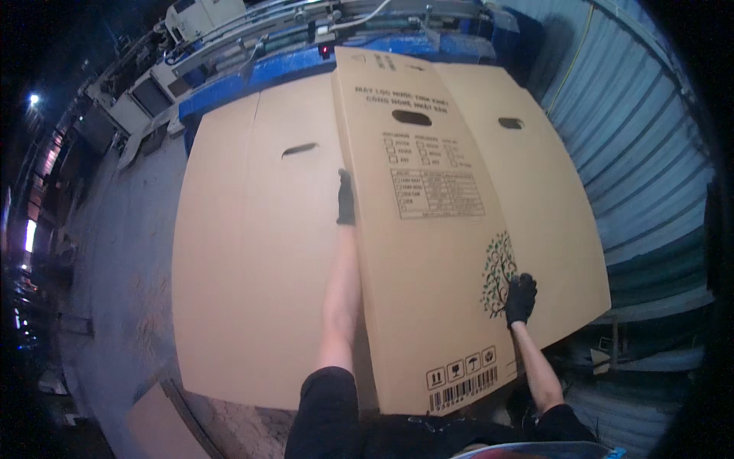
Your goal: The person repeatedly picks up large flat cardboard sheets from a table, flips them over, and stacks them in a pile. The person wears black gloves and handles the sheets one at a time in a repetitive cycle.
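A large flattened cardboard box (428,306) lies spread before me, brown, with dark print, a green tree picture and a barcode on its raised middle panel. Wide plain panels extend to its left and right, and oval hand holes are cut near the far end. My left hand (345,200), in a dark glove, is closed at the left edge of the printed panel; part of it is hidden by that edge. Gloved as well, my right hand (521,298) has its fingers curled at the panel's right edge, beside the tree picture.
A blue machine (290,70) with rails and rollers stands at the far end of the cardboard. Corrugated metal wall (634,145) runs along the right. On the left is grey floor (126,229) with scattered scraps, and another cardboard piece (164,421) lies at lower left.
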### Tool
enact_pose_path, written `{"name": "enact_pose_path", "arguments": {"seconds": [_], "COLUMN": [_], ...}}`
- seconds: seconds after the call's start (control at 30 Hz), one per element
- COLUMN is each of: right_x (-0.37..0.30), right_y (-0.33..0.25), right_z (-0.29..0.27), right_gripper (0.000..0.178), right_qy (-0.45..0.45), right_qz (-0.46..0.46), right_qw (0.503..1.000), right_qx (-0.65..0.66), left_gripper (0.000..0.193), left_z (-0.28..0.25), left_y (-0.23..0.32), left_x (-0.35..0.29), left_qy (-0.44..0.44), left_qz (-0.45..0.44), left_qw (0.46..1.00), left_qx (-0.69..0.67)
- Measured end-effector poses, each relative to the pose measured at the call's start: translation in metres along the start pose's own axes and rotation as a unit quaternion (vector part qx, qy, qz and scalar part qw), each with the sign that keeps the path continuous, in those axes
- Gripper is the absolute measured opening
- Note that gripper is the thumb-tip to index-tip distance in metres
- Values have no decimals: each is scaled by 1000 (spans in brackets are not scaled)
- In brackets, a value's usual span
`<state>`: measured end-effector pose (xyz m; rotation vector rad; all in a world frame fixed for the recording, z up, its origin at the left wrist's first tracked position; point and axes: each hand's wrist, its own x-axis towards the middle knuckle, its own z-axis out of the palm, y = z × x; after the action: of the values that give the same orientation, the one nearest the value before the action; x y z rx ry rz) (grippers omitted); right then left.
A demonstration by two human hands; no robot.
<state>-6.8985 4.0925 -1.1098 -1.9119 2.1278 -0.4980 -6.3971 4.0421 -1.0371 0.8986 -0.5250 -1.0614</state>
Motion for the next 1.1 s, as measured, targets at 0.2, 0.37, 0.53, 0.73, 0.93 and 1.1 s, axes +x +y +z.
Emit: {"name": "enact_pose_path", "arguments": {"seconds": [0.2, 0.37, 0.53, 0.73, 0.93, 1.1], "right_x": [1, -24, -149, -238, -239, -240], "right_y": [16, -5, -31, -16, -32, -45], "right_z": [-3, -13, -24, -32, -48, -67], "right_gripper": [46, 45, 58, 65, 55, 45], "right_qy": [-19, 58, -28, -125, -14, -110], "right_qz": [11, -74, -366, -613, -631, -616], "right_qw": [999, 995, 928, 780, 774, 779], "right_qx": [49, 39, 57, -5, 52, 41], "left_gripper": [64, 60, 40, 29, 61, 51], "left_z": [-31, 26, 20, -128, -284, -372], "left_y": [-4, -55, -11, 49, 156, 218], "left_x": [-169, -345, -355, -472, -611, -668], "left_qy": [-21, 74, 71, 291, 790, 281], "left_qz": [-16, -105, -192, 199, 4, 137], "left_qw": [969, 991, 832, 623, 551, 938], "left_qx": [245, 44, 515, 698, 270, -150]}}
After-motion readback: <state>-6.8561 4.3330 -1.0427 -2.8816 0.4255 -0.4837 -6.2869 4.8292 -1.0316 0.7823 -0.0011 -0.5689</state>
